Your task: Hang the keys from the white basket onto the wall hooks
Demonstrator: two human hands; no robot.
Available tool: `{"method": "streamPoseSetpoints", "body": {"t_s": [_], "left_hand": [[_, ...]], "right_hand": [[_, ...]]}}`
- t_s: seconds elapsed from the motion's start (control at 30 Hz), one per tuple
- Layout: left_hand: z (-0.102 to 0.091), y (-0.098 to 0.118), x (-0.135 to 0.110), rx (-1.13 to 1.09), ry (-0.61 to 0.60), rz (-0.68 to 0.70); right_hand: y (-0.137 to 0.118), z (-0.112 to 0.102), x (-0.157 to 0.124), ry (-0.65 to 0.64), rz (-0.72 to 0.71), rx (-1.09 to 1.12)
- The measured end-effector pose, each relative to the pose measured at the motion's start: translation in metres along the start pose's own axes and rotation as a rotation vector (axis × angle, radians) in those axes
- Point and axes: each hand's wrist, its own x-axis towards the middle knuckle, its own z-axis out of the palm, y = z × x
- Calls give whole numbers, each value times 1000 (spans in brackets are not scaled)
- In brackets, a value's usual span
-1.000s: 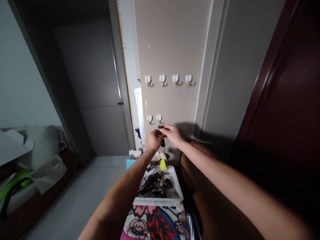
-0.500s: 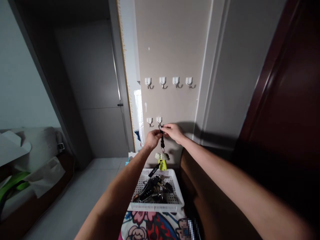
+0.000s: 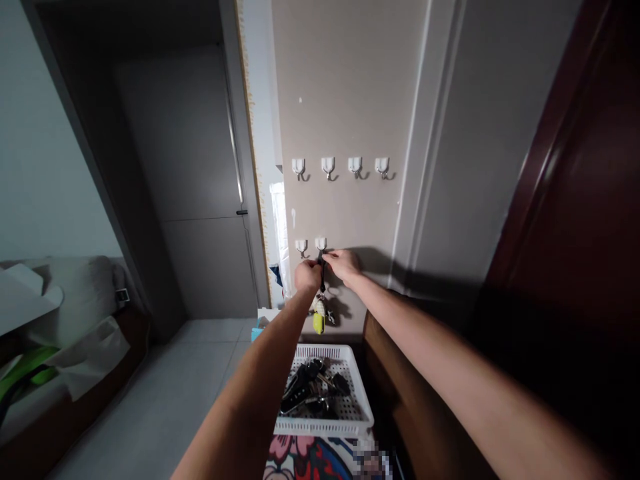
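Observation:
Both my hands are at a white adhesive hook (image 3: 321,244), the right one of the lower pair on the beige wall panel. My left hand (image 3: 307,275) pinches the black strap (image 3: 323,279) of a keychain from the left. From the right, my right hand (image 3: 343,264) grips the same strap near its top, just under the hook. Whether the strap's loop is over the hook's metal tip I cannot tell. Below the strap dangle a yellow-green charm (image 3: 319,323), a pale bow-like piece and small metal parts.
A white perforated basket (image 3: 364,393) with several keys (image 3: 300,383) stands below on a flowered cloth (image 3: 305,457). Another lower hook (image 3: 301,247) sits to the left, and several hooks (image 3: 355,165) form a row above. A brown curved furniture edge (image 3: 390,373) is beside the basket.
The strap has risen closer to the hook, and the dangling charms have swung and turned slightly left. My hands stay on the strap. The view has shifted a little.

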Motion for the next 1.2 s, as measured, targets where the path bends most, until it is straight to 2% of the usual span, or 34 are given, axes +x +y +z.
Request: {"method": "streamPoseSetpoints", "body": {"t_s": [0.13, 0.33, 0.43, 0.57, 0.63, 0.8, 0.93, 1.07, 1.2], "left_hand": [[5, -4, -3, 54, 17, -38], [6, -15, -4, 56, -34, 19], [0, -24, -10, 53, -63, 24], [-16, -48, -35, 155, -137, 61], [-24, -67, -52, 234, -185, 54], [-37, -115, -91, 313, -288, -36], [-40, -136, -114, 334, -355, -15], [-42, -148, -125, 401, -430, -31], [-44, -154, -126, 408, -405, -92]], "right_hand": [[9, 5, 4, -3, -19, -94], [13, 7, 4, -46, -74, -189], [14, 5, 1, -19, -74, -187], [25, 5, -20, 5, -89, -170], [37, 6, -40, -80, -96, -202], [68, 16, -98, -475, -152, -373], [82, 28, -125, -722, -206, -529], [90, 35, -136, -789, -268, -641], [93, 36, -143, -781, -265, -689]]}}
